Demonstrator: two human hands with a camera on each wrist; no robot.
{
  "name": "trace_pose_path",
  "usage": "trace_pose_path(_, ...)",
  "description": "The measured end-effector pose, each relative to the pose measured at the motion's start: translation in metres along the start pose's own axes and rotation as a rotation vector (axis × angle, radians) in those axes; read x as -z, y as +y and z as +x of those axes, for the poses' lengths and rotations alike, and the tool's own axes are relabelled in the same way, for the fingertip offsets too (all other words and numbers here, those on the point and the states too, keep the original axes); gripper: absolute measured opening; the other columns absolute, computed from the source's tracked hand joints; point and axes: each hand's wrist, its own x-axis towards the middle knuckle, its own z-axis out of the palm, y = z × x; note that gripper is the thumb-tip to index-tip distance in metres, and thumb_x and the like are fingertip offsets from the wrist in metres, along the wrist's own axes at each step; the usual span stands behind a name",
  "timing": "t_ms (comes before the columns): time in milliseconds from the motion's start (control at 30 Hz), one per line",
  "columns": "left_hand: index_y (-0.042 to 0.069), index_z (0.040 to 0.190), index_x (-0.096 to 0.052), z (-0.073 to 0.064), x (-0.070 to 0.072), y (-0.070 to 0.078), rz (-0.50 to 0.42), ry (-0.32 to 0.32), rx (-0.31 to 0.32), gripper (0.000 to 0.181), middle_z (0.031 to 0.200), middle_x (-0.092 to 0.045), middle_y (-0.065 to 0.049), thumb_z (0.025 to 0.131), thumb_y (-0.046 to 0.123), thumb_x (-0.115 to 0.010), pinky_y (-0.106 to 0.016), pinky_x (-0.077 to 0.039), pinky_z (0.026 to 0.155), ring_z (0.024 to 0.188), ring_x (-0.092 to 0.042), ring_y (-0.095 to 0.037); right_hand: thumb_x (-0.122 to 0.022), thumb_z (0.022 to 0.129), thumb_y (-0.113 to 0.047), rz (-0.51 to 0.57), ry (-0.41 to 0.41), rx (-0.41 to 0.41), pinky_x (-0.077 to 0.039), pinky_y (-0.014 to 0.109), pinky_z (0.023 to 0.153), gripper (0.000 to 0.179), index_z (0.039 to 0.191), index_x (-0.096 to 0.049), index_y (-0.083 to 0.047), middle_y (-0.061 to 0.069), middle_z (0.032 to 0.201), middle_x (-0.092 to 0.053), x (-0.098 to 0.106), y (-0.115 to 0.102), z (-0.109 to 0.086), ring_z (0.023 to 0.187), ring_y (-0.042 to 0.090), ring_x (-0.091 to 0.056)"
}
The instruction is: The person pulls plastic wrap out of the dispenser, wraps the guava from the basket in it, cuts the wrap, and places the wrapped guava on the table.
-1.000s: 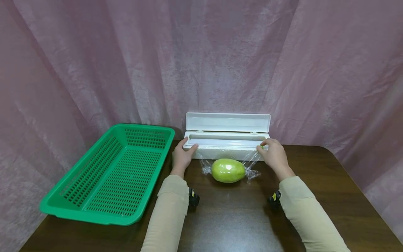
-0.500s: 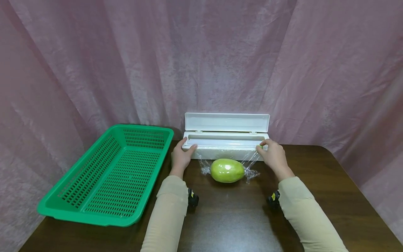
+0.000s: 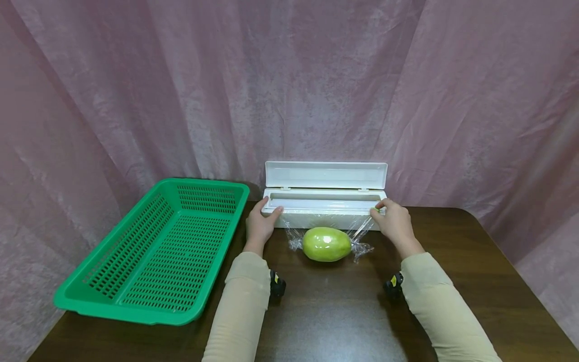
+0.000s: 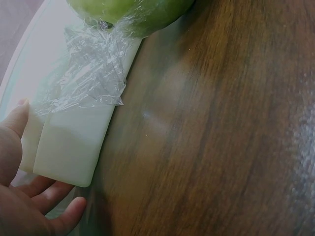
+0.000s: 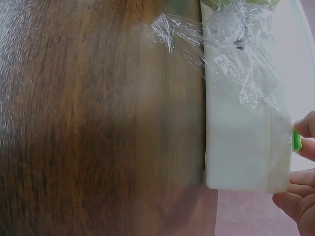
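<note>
A white cling film dispenser (image 3: pixel 307 219) stands at the table's far side, its lid (image 3: pixel 325 175) raised and a roll of film (image 3: pixel 325 203) inside. My left hand (image 3: pixel 261 226) holds its left end, thumb on the upper front edge and the other fingers by the end wall. At the right end, my right hand (image 3: pixel 394 223) pinches a small green slide cutter (image 5: pixel 296 141) between thumb and forefinger; other fingers touch the dispenser's end. An oval yellow-green fruit (image 3: pixel 326 244) lies before the dispenser, wrapped in cling film (image 4: pixel 96 73) that bunches at both ends and reaches up to the dispenser's front edge.
A green slotted plastic basket (image 3: pixel 242 221) stands on the left of the dark wooden table (image 3: pixel 325 311). Pink curtains (image 3: pixel 334 80) hang close behind the dispenser. Black wrist cameras (image 3: pixel 277 285) sit under both sleeves.
The film right of the fruit has drawn into a narrower, brighter strip. My right fingers, with the green slide cutter, have shifted very slightly right. The left hand, dispenser and fruit stay put.
</note>
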Motion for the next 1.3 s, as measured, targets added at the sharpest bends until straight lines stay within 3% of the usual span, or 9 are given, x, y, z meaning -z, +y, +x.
trace_pose_path(233,0.02,0.14,-0.048,0.002,0.0,-0.001,0.014,0.002,0.005,0.063,0.145,-0.046,-0.005,0.084,0.042,-0.069,-0.041,-0.031,0.111,0.136,-0.038,-0.026,-0.052,0.09,-0.028,0.023,0.005,-0.007,-0.039,0.034,0.059,0.029,0.105,-0.061,-0.005,0.006,0.059,-0.052,-0.001,0.003,0.0,0.059,0.023,-0.047)
trace_pose_path(367,0.021,0.14,-0.048,0.002,0.0,-0.001,0.017,0.0,0.014,0.063,0.145,-0.046,-0.005,0.084,0.043,-0.069,-0.041,-0.031,0.112,0.136,-0.038,-0.026,-0.052,0.091,-0.025,0.04,0.018,-0.009,-0.044,0.04,0.065,0.028,0.104,-0.061,-0.002,0.019,0.081,-0.065,0.0,0.004,-0.001,0.068,0.028,-0.053)
trace_pose_path(500,0.021,0.139,-0.048,0.002,0.0,-0.001,0.016,0.003,0.013,0.063,0.144,-0.046,-0.005,0.084,0.042,-0.069,-0.04,-0.031,0.111,0.136,-0.038,-0.026,-0.053,0.09,-0.024,0.046,0.028,-0.004,-0.046,0.044,0.07,0.028,0.104,-0.06,-0.001,0.025,0.096,-0.066,0.001,0.004,-0.001,0.075,0.032,-0.055)
trace_pose_path(767,0.02,0.14,-0.047,0.002,0.0,-0.001,0.018,-0.002,0.01,0.063,0.145,-0.046,-0.005,0.084,0.042,-0.069,-0.04,-0.031,0.111,0.136,-0.038,-0.026,-0.053,0.089,-0.022,0.059,0.027,-0.004,-0.046,0.046,0.074,0.027,0.104,-0.061,0.0,0.026,0.102,-0.065,0.002,0.006,0.0,0.083,0.036,-0.056)
trace_pose_path(933,0.019,0.139,-0.048,0.002,0.0,-0.001,0.019,0.004,0.003,0.063,0.144,-0.047,-0.006,0.084,0.041,-0.069,-0.041,-0.031,0.111,0.136,-0.038,-0.027,-0.054,0.088,-0.019,0.071,0.024,-0.004,-0.045,0.041,0.068,0.025,0.101,-0.062,0.001,0.024,0.096,-0.065,0.005,0.006,0.001,0.077,0.032,-0.055)
trace_pose_path(1167,0.019,0.14,-0.048,0.002,0.0,-0.001,0.027,0.001,0.0,0.064,0.144,-0.047,-0.006,0.084,0.042,-0.069,-0.041,-0.031,0.111,0.135,-0.039,-0.027,-0.051,0.089,-0.018,0.116,0.044,-0.072,-0.045,0.039,0.071,0.027,0.104,-0.06,0.003,0.023,0.108,-0.062,0.007,0.016,0.0,0.086,0.031,-0.055)
trace_pose_path(1300,0.02,0.14,-0.048,0.002,0.0,-0.001,0.033,-0.003,-0.002,0.064,0.144,-0.047,-0.005,0.084,0.044,-0.068,-0.04,-0.031,0.112,0.136,-0.038,-0.026,-0.051,0.089,-0.019,0.125,0.055,-0.079,-0.045,0.04,0.072,0.027,0.103,-0.06,0.002,0.022,0.103,-0.062,0.006,0.018,0.0,0.085,0.031,-0.054)
